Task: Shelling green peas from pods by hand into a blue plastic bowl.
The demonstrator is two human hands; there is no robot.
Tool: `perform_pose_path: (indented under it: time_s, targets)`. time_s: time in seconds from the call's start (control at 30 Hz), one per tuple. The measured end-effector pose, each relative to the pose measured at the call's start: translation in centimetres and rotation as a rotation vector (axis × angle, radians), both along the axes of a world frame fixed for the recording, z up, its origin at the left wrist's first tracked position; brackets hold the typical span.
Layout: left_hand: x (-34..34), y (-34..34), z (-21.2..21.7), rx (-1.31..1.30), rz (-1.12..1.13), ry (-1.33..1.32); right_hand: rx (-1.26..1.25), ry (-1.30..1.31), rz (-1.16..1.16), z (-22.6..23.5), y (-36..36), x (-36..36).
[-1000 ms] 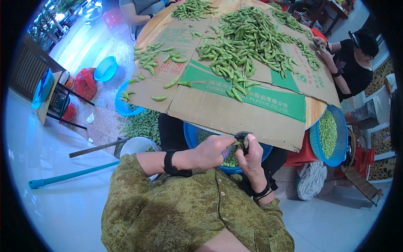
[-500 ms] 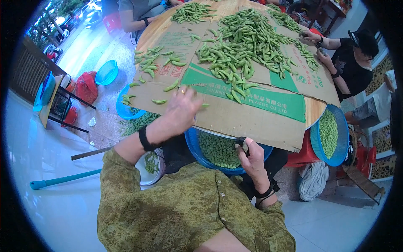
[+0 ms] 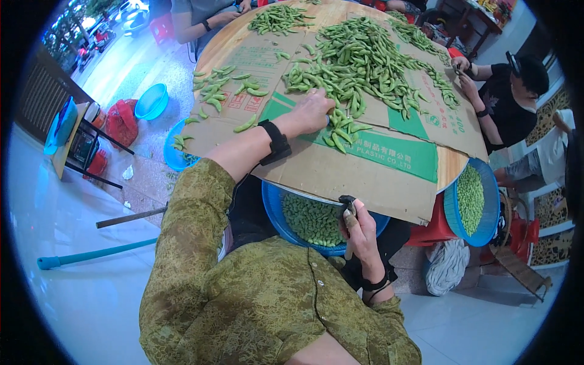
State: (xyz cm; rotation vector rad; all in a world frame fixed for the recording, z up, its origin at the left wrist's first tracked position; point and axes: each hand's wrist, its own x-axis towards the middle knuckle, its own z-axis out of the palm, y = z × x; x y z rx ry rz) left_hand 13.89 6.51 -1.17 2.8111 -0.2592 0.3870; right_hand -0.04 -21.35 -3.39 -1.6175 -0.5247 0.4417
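Observation:
A large heap of green bean pods (image 3: 359,61) covers the flattened cardboard (image 3: 292,161) on the round wooden table. My left hand (image 3: 313,112) reaches to the near edge of this heap, fingers curled in against the pods; its fingertips are partly hidden, so what they grip does not show. At the table's near edge my right hand (image 3: 362,234) is closed, with a small black piece (image 3: 347,199) at its thumb and fingertips whose kind I cannot make out. Below the edge, a blue basin (image 3: 271,204) holds shelled green beans (image 3: 313,219).
Another blue basin of beans (image 3: 470,201) stands to the right, by a red stool (image 3: 435,222). A person in black (image 3: 511,100) handles pods across the table. Loose pods (image 3: 213,94) lie at left, above a blue basin (image 3: 173,155). A teal pole (image 3: 91,255) is lower left.
My left hand has moved right and away from me, from the cardboard's left part to the edge of the pod heap. A pod near its former place is gone. My right hand stays near the table edge.

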Motion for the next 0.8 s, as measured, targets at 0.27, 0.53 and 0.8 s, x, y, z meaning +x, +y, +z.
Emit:
perform_pose_path:
  time_s: [0.27,0.53,0.8]
  targets:
    - [-6.0,-5.0,4.0,-0.793,-0.237,0.182,0.365,0.122,-0.168,1.4,0.5,1.3]
    - [-12.2,-8.7,0.9,-1.330,-0.185,0.661,0.620,0.509,-0.042,1.5,0.8,0.9]
    - [-13.4,-8.6,0.1,-1.436,-0.181,0.616,0.729,0.663,0.034,0.9,0.9,0.8]
